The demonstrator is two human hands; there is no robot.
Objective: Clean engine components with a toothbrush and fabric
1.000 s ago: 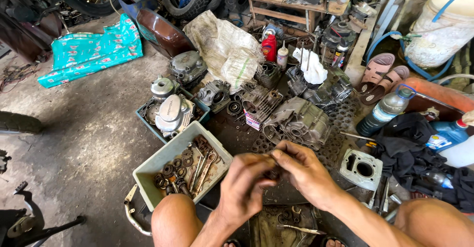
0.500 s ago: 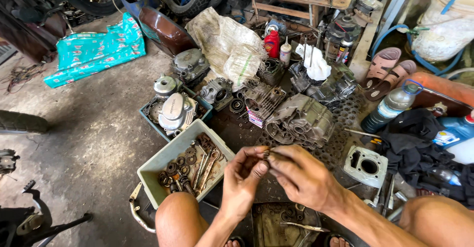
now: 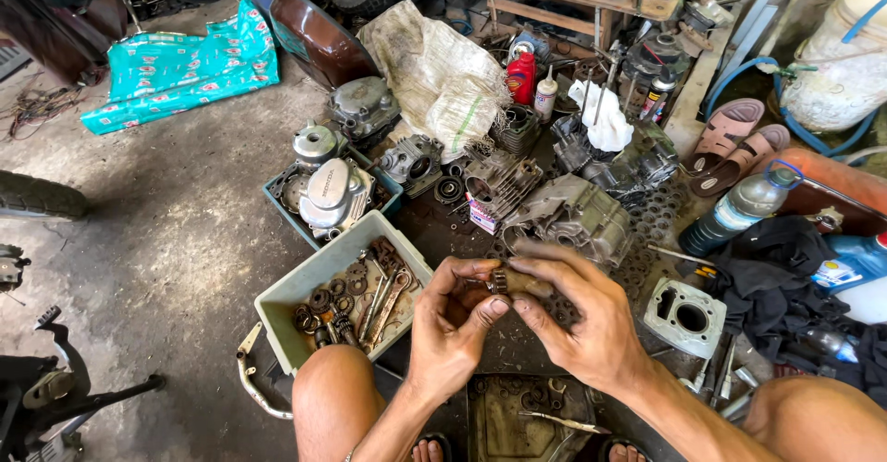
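Note:
Both my hands meet in front of me over a dark oily mat. My left hand [image 3: 450, 331] and my right hand [image 3: 580, 319] pinch a small dark metal part [image 3: 500, 283], gear-like, between thumbs and fingertips. Just left of my left hand stands a pale green tray [image 3: 297, 286] with sprockets, gears and wrenches in it. Behind my hands lies a grey engine crankcase [image 3: 575, 214]. My bare knees frame the bottom of the view.
A cylinder block [image 3: 686, 314] lies right of my right hand. Engine covers in a dark tray [image 3: 328, 192], a finned cylinder [image 3: 500, 183], a plastic bottle [image 3: 739, 208], a red can [image 3: 521, 76], black rags [image 3: 776, 273], a white sack [image 3: 434, 65] and sandals [image 3: 730, 143] crowd the floor.
My hands stay together on the small part and have shifted slightly; the fingers have turned it. The view has tilted down a little.

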